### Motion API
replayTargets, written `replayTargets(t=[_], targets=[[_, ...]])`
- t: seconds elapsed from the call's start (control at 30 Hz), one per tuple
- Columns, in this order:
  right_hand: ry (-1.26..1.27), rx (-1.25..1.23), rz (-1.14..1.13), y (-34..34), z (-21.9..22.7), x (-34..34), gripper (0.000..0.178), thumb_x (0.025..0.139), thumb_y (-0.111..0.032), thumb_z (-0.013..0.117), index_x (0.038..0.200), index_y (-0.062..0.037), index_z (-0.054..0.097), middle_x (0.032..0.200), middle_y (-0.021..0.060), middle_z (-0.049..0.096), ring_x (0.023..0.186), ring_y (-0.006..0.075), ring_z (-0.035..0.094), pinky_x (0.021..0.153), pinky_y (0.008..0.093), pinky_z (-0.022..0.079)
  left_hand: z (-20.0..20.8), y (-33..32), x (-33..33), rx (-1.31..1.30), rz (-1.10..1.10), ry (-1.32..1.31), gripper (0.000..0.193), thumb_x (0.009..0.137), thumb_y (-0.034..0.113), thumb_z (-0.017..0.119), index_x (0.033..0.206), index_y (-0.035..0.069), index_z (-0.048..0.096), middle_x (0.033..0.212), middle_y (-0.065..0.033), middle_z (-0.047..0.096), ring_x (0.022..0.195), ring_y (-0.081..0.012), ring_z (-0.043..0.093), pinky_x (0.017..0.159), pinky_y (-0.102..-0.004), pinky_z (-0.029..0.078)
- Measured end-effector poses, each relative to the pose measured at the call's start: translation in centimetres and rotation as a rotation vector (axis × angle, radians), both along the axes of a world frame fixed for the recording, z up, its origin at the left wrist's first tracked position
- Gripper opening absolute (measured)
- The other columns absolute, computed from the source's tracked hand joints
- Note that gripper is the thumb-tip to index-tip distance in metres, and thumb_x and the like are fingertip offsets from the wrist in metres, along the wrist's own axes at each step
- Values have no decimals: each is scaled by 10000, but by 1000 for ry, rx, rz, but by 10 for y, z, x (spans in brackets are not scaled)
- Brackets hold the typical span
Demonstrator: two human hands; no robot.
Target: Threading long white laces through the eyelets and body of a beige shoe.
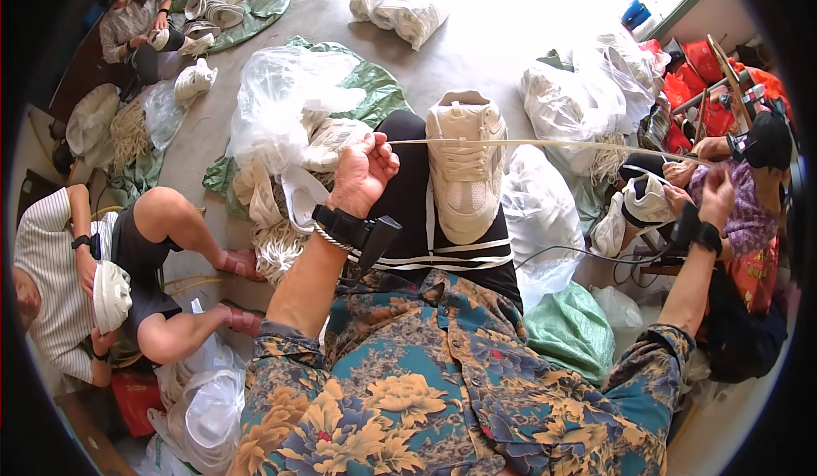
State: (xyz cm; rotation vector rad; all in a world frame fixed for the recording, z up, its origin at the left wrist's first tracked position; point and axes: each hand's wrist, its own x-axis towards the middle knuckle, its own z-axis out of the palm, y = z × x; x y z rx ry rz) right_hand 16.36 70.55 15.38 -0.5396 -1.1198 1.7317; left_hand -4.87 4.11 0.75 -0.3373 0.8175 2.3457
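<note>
A cream sneaker [465,165] rests on my knee, toe toward me, with lace threaded across its tongue. Above it a pale flat shoelace [553,142] is stretched nearly level between my two hands. My left hand [366,168], just left of the sneaker, is closed with the lace's end pinched in its fingers. Far out to the right, my right hand [719,195] is closed on the other end, close to a co-worker's hands. More white laces [425,259] lie across my thighs below the toe.
At left a seated co-worker holds a white shoe [111,297]; another sits at far left. A co-worker at right handles a sneaker [647,199]. Plastic bags of shoes [285,93] lie beyond my left hand, near lace bundles [279,250]. A green sack [570,331] sits by my right side.
</note>
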Motion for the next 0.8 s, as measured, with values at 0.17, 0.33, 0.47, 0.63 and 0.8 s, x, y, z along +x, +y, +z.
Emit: replayTargets(t=[0.17,0.33,0.47,0.63,0.8], targets=[[-220,-79,52,-28,-61,25,40,852,-61,576,867,-45,609,742,42,621,640,126,597,587,222,510,-2,-10,0,-53,59,-18,167,922,211,476,865,70,547,636,-35,522,590,-207,503,559,-309,407],[-370,6,-68,-60,-114,32,84,822,-80,621,901,-51,623,756,46,649,615,123,604,551,209,499,-2,-26,-14,-184,140,2,167,919,211,479,856,89,575,762,-68,616,741,-257,603,654,-353,467],[-538,167,415,-249,-105,-59,182,837,-119,617,1001,-43,603,755,28,650,634,69,585,537,181,455,-10,-98,-24,54,422,-130,156,903,155,451,803,85,548,803,-83,611,761,-257,587,686,-383,455],[-415,390,823,-377,-105,-111,136,834,-72,610,930,22,633,704,20,614,589,61,540,535,197,435,-40,-229,-28,37,700,-247,213,887,149,408,689,84,453,589,-20,434,546,-175,409,543,-323,334],[-396,314,868,-402,-124,-129,89,825,-43,598,866,27,635,696,14,602,584,53,515,541,192,427,-90,-343,3,-118,861,-328,271,863,176,394,599,120,366,501,19,244,438,-140,241,470,-300,214]])
